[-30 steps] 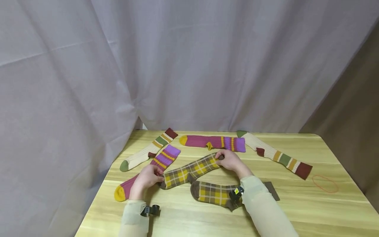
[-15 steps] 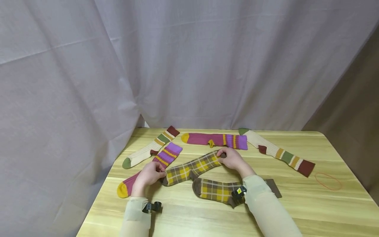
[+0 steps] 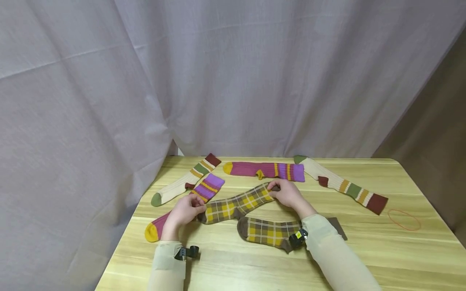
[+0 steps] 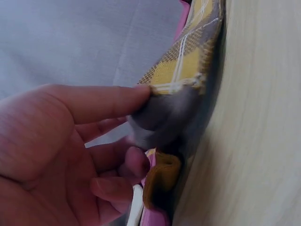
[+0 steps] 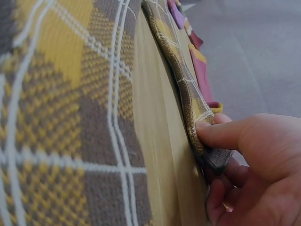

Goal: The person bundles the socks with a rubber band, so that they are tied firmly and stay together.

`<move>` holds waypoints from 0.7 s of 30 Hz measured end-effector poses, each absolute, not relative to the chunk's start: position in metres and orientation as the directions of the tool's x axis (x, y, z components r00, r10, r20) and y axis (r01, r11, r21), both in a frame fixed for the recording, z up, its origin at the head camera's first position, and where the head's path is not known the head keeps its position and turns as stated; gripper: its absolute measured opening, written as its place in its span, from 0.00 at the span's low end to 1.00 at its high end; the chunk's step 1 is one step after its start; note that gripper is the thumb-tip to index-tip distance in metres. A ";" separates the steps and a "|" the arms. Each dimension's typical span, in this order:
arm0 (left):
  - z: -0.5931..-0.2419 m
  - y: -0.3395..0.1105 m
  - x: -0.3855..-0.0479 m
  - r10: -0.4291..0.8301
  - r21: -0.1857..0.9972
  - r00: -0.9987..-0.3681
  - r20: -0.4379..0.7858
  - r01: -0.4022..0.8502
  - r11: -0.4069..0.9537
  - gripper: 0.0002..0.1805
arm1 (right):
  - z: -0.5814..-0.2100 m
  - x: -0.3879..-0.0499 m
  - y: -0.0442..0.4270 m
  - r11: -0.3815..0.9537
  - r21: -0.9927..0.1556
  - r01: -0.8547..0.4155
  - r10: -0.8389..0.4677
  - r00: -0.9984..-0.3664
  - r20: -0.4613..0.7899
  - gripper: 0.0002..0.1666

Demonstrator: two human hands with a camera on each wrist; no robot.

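A brown and yellow plaid sock (image 3: 233,206) is stretched between my two hands over the table. At its dark toe, my left hand (image 3: 185,210) pinches the fabric between thumb and fingers; the left wrist view shows the grey toe (image 4: 164,115) in that grip. My right hand (image 3: 287,194) pinches the cuff end, and the dark cuff (image 5: 218,157) shows between thumb and fingers in the right wrist view. Below lies a second plaid sock (image 3: 267,232), partly hidden under my right wrist. A magenta sock with a yellow toe (image 3: 152,232) lies partly beneath my left hand.
Towards the back lie a cream striped sock (image 3: 176,192) on the left, a magenta and purple sock (image 3: 244,169) in the middle and another cream striped sock (image 3: 333,182) on the right. A thin red loop (image 3: 404,220) rests near the right edge. A grey curtain (image 3: 233,81) hangs behind the table.
The view has shifted slightly. Both hands keep their pinch on the plaid sock's ends, and the sock stays almost in place, moving slightly towards the back.
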State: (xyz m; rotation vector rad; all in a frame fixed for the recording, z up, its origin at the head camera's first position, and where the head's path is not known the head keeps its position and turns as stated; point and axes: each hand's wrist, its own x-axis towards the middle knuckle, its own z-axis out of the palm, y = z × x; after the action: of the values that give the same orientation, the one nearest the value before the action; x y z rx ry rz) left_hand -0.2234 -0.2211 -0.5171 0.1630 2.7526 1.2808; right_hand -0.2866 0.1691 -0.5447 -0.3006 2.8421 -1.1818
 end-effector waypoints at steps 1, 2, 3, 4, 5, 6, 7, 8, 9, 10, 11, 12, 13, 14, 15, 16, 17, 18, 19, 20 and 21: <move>-0.517 -0.221 -0.224 0.136 0.771 -0.990 -0.041 0.055 0.634 0.07 | -0.545 -0.287 0.169 0.689 -0.706 -0.161 -0.194 -0.980 0.034 0.05; -0.517 -0.220 -0.224 0.133 0.777 -0.990 -0.034 0.058 0.627 0.07 | -0.546 -0.287 0.170 0.687 -0.708 -0.162 -0.191 -0.981 0.040 0.04; -0.517 -0.220 -0.224 0.128 0.782 -0.991 -0.026 0.060 0.620 0.07 | -0.546 -0.288 0.170 0.683 -0.712 -0.165 -0.187 -0.981 0.047 0.04; -0.517 -0.220 -0.225 0.122 0.789 -0.992 -0.013 0.064 0.611 0.07 | -0.546 -0.288 0.170 0.678 -0.715 -0.170 -0.185 -0.981 0.058 0.04; -0.517 -0.220 -0.225 0.117 0.795 -0.993 0.001 0.071 0.602 0.06 | -0.546 -0.289 0.171 0.672 -0.720 -0.173 -0.179 -0.981 0.069 0.03; -0.517 -0.219 -0.226 0.106 0.803 -0.994 0.008 0.070 0.592 0.06 | -0.547 -0.289 0.171 0.662 -0.728 -0.178 -0.174 -0.981 0.081 0.04; -0.516 -0.218 -0.227 0.096 0.811 -0.995 0.018 0.071 0.581 0.05 | -0.547 -0.289 0.171 0.654 -0.735 -0.179 -0.166 -0.982 0.092 0.04; -0.515 -0.217 -0.228 0.088 0.818 -0.996 0.029 0.074 0.571 0.05 | -0.547 -0.290 0.172 0.643 -0.744 -0.182 -0.159 -0.982 0.103 0.05; -0.515 -0.217 -0.229 0.078 0.828 -0.996 0.036 0.074 0.556 0.04 | -0.546 -0.290 0.173 0.632 -0.753 -0.184 -0.153 -0.982 0.112 0.05; -0.514 -0.216 -0.229 0.070 0.840 -0.997 0.040 0.071 0.537 0.04 | -0.546 -0.290 0.173 0.619 -0.764 -0.185 -0.145 -0.982 0.120 0.06; -0.513 -0.216 -0.230 0.062 0.854 -0.997 0.040 0.066 0.517 0.04 | -0.546 -0.290 0.174 0.604 -0.776 -0.180 -0.135 -0.983 0.123 0.07; -0.513 -0.215 -0.230 0.056 0.868 -0.998 0.037 0.060 0.493 0.05 | -0.545 -0.289 0.174 0.590 -0.788 -0.176 -0.127 -0.984 0.125 0.08; -0.513 -0.215 -0.230 0.052 0.878 -0.998 0.036 0.056 0.475 0.05 | -0.545 -0.289 0.175 0.580 -0.796 -0.172 -0.120 -0.985 0.126 0.08; -0.513 -0.214 -0.230 0.048 0.888 -0.998 0.031 0.050 0.457 0.06 | -0.545 -0.288 0.175 0.570 -0.805 -0.165 -0.111 -0.986 0.124 0.09; -0.513 -0.214 -0.230 0.044 0.896 -0.999 0.025 0.043 0.441 0.08 | -0.544 -0.288 0.176 0.562 -0.811 -0.161 -0.104 -0.987 0.124 0.10; -0.514 -0.213 -0.230 0.042 0.903 -0.999 0.021 0.037 0.427 0.08 | -0.544 -0.287 0.178 0.557 -0.815 -0.159 -0.100 -0.987 0.124 0.11; -0.514 -0.212 -0.230 0.039 0.908 -0.999 0.019 0.034 0.418 0.09 | -0.545 -0.285 0.180 0.555 -0.817 -0.158 -0.099 -0.987 0.124 0.12; -0.515 -0.212 -0.230 0.038 0.912 -0.999 0.017 0.031 0.409 0.09 | -0.545 -0.284 0.182 0.555 -0.817 -0.160 -0.099 -0.987 0.126 0.13; -0.515 -0.211 -0.230 0.035 0.915 -0.999 0.018 0.031 0.403 0.09 | -0.545 -0.283 0.184 0.554 -0.816 -0.165 -0.100 -0.986 0.131 0.13; -0.516 -0.210 -0.230 0.032 0.919 -0.999 0.018 0.029 0.394 0.09 | -0.545 -0.281 0.186 0.553 -0.816 -0.169 -0.104 -0.985 0.134 0.14; -0.516 -0.210 -0.230 0.030 0.924 -0.999 0.020 0.030 0.382 0.09 | -0.545 -0.279 0.189 0.551 -0.815 -0.180 -0.111 -0.984 0.143 0.14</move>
State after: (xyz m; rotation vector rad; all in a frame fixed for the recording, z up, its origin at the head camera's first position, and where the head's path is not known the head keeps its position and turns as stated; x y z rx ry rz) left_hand -0.2299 -0.2095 -0.5160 0.0564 2.6112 1.7452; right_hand -0.2790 0.1887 -0.5451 -0.2658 2.8319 -1.5009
